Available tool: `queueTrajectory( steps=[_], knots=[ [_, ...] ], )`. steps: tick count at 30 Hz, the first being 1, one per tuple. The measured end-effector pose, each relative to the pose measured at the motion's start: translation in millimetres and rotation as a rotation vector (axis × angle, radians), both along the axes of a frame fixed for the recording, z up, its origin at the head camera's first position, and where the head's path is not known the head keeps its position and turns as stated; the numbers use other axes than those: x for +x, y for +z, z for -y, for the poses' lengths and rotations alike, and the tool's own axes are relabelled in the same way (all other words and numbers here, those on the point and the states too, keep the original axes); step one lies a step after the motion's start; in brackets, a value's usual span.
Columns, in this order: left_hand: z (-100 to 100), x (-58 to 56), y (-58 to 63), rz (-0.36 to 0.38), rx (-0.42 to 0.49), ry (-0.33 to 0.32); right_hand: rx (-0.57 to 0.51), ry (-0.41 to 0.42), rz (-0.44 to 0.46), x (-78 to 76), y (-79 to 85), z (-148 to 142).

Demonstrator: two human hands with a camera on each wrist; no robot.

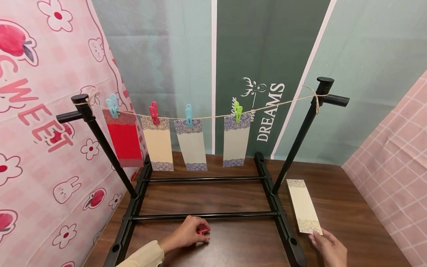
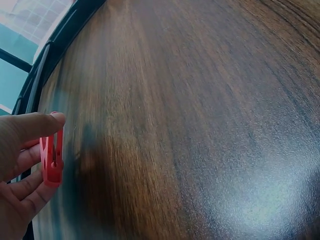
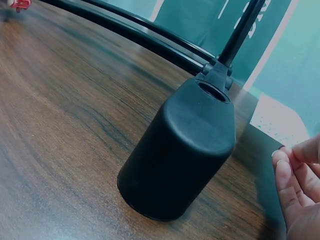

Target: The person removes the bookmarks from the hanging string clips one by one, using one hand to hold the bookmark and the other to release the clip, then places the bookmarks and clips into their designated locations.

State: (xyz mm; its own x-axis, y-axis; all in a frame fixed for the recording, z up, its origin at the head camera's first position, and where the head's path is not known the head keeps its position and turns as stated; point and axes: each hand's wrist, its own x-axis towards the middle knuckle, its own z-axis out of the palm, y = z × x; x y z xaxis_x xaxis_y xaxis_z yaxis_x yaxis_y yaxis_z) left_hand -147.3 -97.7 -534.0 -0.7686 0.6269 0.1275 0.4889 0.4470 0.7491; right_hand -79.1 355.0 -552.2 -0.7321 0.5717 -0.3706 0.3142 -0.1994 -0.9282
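My left hand (image 1: 189,233) pinches a red clothespin (image 2: 52,160) between thumb and fingers, low over the table by the rack's front crossbar. With thumb and fingers my right hand (image 1: 330,247) pinches the near corner of a cream card with a patterned border (image 1: 303,205), just right of the rack. From a twine line (image 1: 210,117) hang a red card (image 1: 124,139), a cream card (image 1: 158,144) and two pale cards with blue borders, the left one (image 1: 191,144) and the right one (image 1: 236,141). Each is clipped by a blue, red or green clothespin (image 1: 238,112).
The black rack (image 1: 200,216) has two posts, and the twine is tied near their tops. Its right foot (image 3: 175,150) stands between my hands on the brown wooden table (image 1: 240,241). Printed cloths (image 1: 253,44) hang behind and at the sides.
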Motion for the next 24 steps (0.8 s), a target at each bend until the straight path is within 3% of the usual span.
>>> queueTrajectory(
  steps=[24],
  knots=[
    [-2.0, 2.9, -4.7, -0.031, -0.046, -0.011, -0.006, -0.031, -0.024, -4.9, -8.2, 1.8]
  ],
)
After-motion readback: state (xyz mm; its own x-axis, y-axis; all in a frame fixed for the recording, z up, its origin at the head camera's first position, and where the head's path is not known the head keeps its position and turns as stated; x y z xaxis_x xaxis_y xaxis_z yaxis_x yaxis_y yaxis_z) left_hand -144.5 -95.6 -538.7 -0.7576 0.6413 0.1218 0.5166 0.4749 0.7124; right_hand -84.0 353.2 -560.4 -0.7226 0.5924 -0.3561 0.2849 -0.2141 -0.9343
